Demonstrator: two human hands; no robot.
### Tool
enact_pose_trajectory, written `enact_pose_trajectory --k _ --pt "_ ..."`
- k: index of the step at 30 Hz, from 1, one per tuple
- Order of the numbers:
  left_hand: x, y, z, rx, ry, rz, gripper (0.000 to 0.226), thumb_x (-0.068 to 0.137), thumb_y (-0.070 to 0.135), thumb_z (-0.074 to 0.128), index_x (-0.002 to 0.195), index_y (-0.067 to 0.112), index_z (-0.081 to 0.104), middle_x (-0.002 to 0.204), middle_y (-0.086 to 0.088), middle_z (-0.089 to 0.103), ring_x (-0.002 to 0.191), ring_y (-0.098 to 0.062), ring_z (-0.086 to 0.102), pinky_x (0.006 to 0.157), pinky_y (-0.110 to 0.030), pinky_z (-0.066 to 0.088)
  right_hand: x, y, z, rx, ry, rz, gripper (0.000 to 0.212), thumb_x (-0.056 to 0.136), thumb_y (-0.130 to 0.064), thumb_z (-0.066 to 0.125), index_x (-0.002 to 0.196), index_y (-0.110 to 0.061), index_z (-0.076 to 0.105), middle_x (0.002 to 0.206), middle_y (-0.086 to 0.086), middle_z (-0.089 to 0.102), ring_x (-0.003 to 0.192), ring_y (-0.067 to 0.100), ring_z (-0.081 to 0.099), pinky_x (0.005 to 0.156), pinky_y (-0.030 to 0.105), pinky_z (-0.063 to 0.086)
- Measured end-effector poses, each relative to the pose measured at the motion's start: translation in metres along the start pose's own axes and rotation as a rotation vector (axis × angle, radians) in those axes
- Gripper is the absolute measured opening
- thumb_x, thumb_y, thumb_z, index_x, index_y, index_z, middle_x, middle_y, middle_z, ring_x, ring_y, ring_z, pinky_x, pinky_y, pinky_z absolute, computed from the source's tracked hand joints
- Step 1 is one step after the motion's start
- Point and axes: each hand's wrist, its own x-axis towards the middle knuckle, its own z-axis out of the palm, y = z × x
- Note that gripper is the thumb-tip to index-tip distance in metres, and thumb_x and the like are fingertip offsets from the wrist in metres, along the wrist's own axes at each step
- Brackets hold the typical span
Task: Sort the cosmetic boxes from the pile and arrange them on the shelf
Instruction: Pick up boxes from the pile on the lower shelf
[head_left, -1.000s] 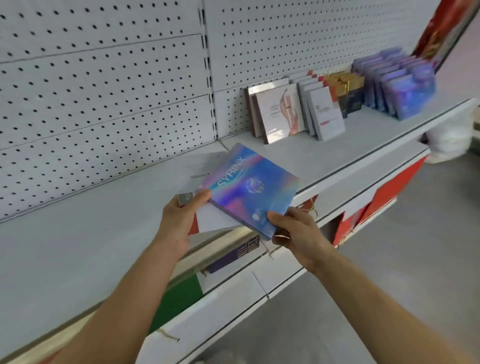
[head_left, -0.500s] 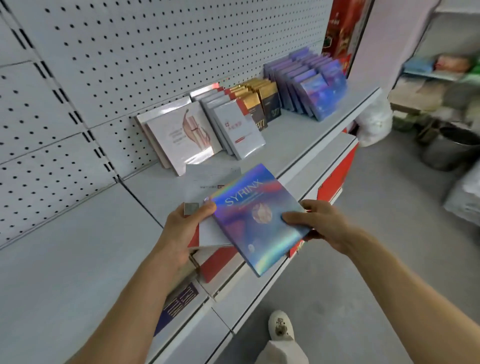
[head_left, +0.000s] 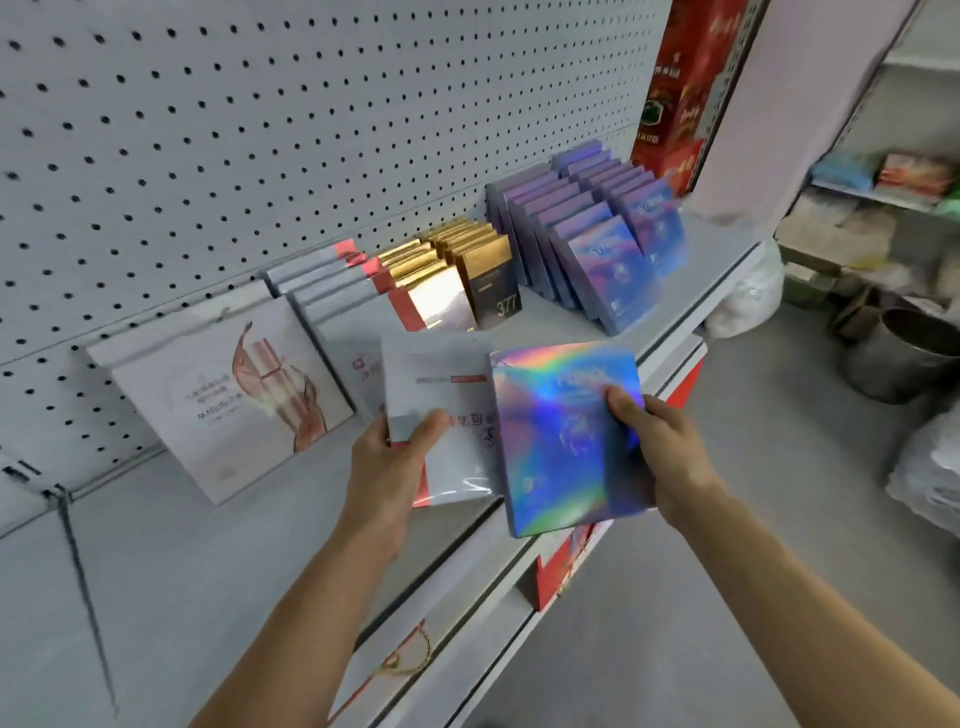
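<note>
The right hand (head_left: 670, 457) is gripping a holographic box (head_left: 566, 441); the left hand (head_left: 395, 457) is pinching a white box (head_left: 441, 400), both hovering before the "377" black box (head_left: 493, 291).

A white perforated metal pegboard (head_left: 260, 130) backs the display. To the right, a tall red printed carton (head_left: 680, 93) stands upright, a dull round steel bucket (head_left: 898, 358) sits on the grey floor (head_left: 727, 519), near a crumpled white plastic bag (head_left: 753, 296).
</note>
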Motion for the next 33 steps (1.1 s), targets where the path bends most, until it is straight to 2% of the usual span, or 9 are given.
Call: enact_pose_trajectory --k 2,7,12,14,17,22,26,30,33 --pt "0.009 0.002 0.018 -0.008 0.015 0.026 0.023 0.083 0.028 0.073 0.105 0.023 0.067 0.090 0.002 0.075 0.081 -0.016 0.072 0.063 -0.027 0.054 0.021 -0.007 -0.006 0.025 0.036 -0.024 0.037 0.081 -0.037 0.073 0.084 0.000 0.066 0.083 0.011 0.069 0.074 0.023 0.061 0.084 0.052 0.053" --pt "0.030 0.006 0.049 0.021 0.076 0.072 0.022 0.084 0.031 0.072 0.104 0.025 0.065 0.097 0.001 0.072 0.086 -0.015 0.069 0.064 -0.025 0.052 0.072 -0.021 -0.018 0.067 0.038 -0.053 0.025 0.081 -0.036 0.073 0.081 -0.011 0.069 0.081 0.002 0.073 0.073 0.021 0.066 0.085 0.046 0.056" --pt "0.047 0.004 0.085 0.036 0.111 0.138 0.027 0.086 0.027 0.071 0.110 0.022 0.062 0.093 0.006 0.070 0.072 0.001 0.068 0.052 -0.011 0.048 0.125 -0.027 -0.036 0.115 -0.005 -0.039 0.024 0.073 -0.038 0.077 0.070 -0.015 0.072 0.079 0.004 0.072 0.077 0.025 0.065 0.089 0.054 0.053" --pt "0.057 0.001 0.106 0.035 0.136 0.138 0.033 0.083 0.030 0.072 0.114 0.023 0.061 0.095 0.005 0.071 0.076 -0.001 0.070 0.053 -0.013 0.050 0.150 -0.033 -0.047 0.126 -0.015 -0.042 0.024 0.074 -0.035 0.077 0.072 -0.011 0.071 0.076 0.002 0.072 0.074 0.023 0.065 0.087 0.049 0.054" --pt "0.076 -0.003 0.149 0.001 0.177 0.118 0.042 0.081 0.038 0.072 0.119 0.028 0.058 0.100 0.004 0.070 0.084 -0.013 0.071 0.059 -0.021 0.054 0.198 -0.046 -0.074 0.126 -0.015 -0.081 0.021 0.083 -0.027 0.072 0.071 -0.012 0.066 0.064 -0.005 0.068 0.061 0.016 0.061 0.074 0.036 0.054" --pt "0.109 -0.003 0.238 -0.098 0.284 0.089 0.020 0.086 0.031 0.069 0.102 0.038 0.059 0.093 0.014 0.069 0.073 -0.005 0.071 0.051 -0.016 0.052 0.294 -0.074 -0.125 0.037 -0.035 -0.117 0.022 0.084 -0.030 0.071 0.075 -0.011 0.064 0.067 -0.002 0.066 0.058 0.014 0.059 0.061 0.025 0.051" --pt "0.126 -0.002 0.298 -0.158 0.382 0.034 0.025 0.086 0.028 0.067 0.107 0.036 0.058 0.099 0.010 0.070 0.082 -0.015 0.072 0.054 -0.025 0.057 0.361 -0.093 -0.157 -0.061 -0.052 -0.129 0.033 0.080 -0.038 0.073 0.070 -0.010 0.060 0.066 0.001 0.061 0.057 0.016 0.052 0.059 0.026 0.045" --pt "0.143 0.001 0.337 -0.177 0.441 0.019 0.023 0.087 0.028 0.066 0.107 0.038 0.060 0.097 0.012 0.072 0.080 -0.016 0.073 0.056 -0.031 0.058 0.421 -0.111 -0.172 -0.120 -0.120 -0.155 0.039 0.078 -0.044 0.074 0.068 -0.010 0.059 0.065 0.003 0.060 0.060 0.016 0.051 0.061 0.028 0.046" --pt "0.154 0.003 0.353 -0.167 0.465 0.010 0.026 0.086 0.029 0.068 0.110 0.036 0.060 0.099 0.009 0.073 0.083 -0.017 0.073 0.061 -0.036 0.060 0.452 -0.119 -0.172 -0.116 -0.188 -0.192 0.038 0.082 -0.037 0.073 0.067 -0.008 0.053 0.064 0.005 0.051 0.052 0.009 0.045 0.049 0.020 0.043"
